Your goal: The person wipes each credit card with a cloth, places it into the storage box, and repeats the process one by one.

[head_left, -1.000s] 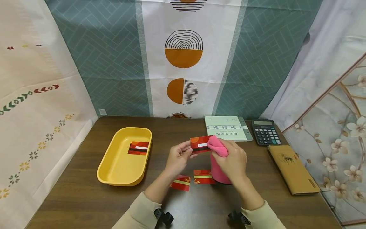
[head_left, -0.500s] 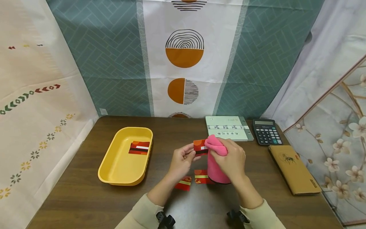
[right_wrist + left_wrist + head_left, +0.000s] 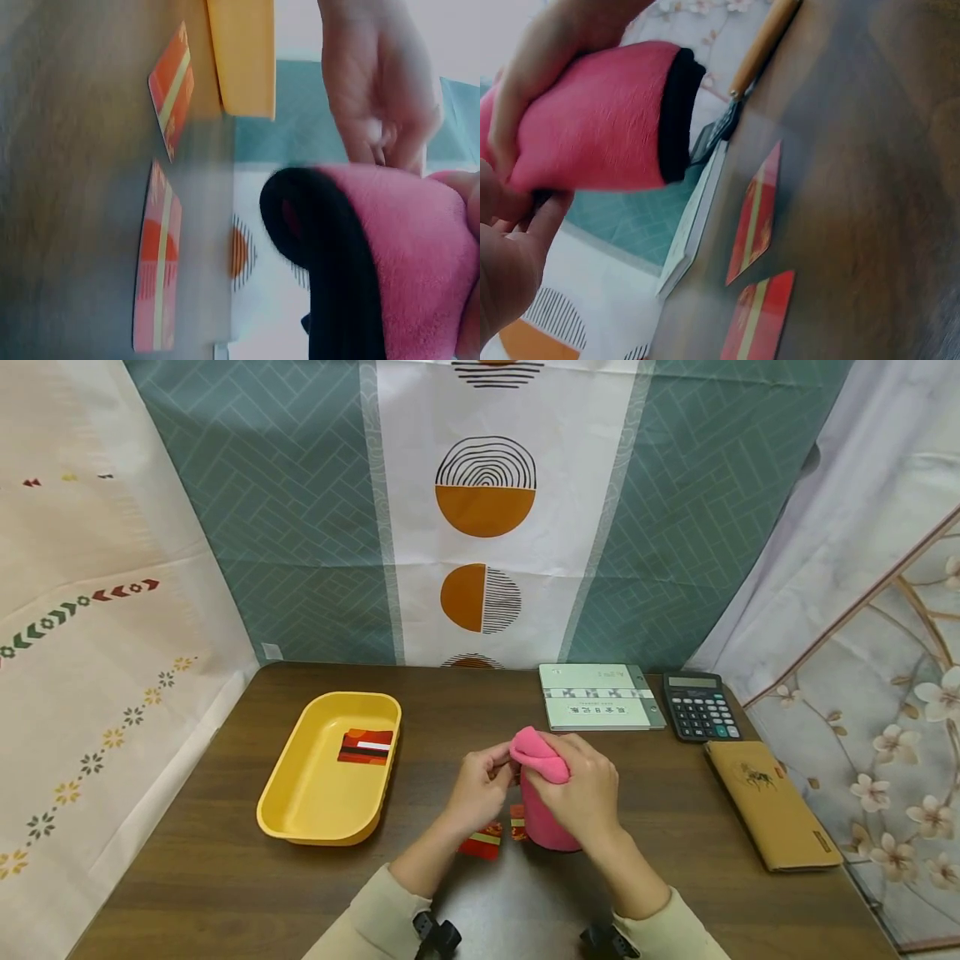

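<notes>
Above the middle of the table, my right hand (image 3: 588, 789) grips a pink cloth (image 3: 551, 822) with black edging, its folded top bunched under the fingers and its lower part hanging down. Close against the cloth's left side, my left hand (image 3: 474, 789) pinches a red card with thumb and fingers. The cloth covers nearly all of that card; a dark sliver shows at the left fingertips in the left wrist view. Below the hands lie a red card with a yellow stripe (image 3: 482, 842) and a similar striped card (image 3: 518, 823), partly behind the cloth.
To the left stands a yellow tray (image 3: 322, 814) holding a red card with a black stripe (image 3: 365, 747). A pale green book (image 3: 600, 697), a black calculator (image 3: 701, 708) and a tan wallet (image 3: 772, 806) lie along the right side. Patterned fabric hangs behind the table.
My right hand has slid the cloth leftward along the held card, up to the left fingers, so the card is now covered. The left hand has shifted slightly right.
</notes>
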Demonstrator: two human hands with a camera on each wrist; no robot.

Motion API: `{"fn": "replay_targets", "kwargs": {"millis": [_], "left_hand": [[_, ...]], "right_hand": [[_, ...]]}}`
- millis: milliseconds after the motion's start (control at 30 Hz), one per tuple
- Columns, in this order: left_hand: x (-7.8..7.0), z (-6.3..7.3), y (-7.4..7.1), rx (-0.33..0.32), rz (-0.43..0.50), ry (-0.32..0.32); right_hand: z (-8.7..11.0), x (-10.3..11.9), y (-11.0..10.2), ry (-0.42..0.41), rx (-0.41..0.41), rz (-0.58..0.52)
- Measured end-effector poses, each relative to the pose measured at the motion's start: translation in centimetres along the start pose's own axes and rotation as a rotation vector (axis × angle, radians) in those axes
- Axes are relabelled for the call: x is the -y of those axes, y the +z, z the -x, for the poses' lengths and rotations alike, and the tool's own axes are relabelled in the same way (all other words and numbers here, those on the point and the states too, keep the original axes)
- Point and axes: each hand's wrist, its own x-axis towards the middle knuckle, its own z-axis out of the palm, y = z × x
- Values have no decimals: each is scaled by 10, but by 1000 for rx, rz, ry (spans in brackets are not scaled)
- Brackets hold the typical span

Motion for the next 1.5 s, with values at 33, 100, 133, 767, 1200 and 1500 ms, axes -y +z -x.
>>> {"fn": "replay_targets", "kwargs": {"millis": [33,100,133,767,1200,1500], "left_hand": [[-1,0,-2,-6,16,-12],[-3,0,-7,-15,63,-36],[-4,0,-10,-20,88,-45],[-7,3,-9,-117,116,-73],[-13,3,-38,-311,127,-143],[-32,-1,-73,-489,36,-196]], "right_hand": [[0,-2,-1,16,-5,10],[-2,-8,-5,57,-24,34],[-2,-11,-7,77,-34,48],[15,-18,-3,-34,43,16],[11,-47,-26,85,-57,76],[10,-56,-31,102,-81,61]]}}
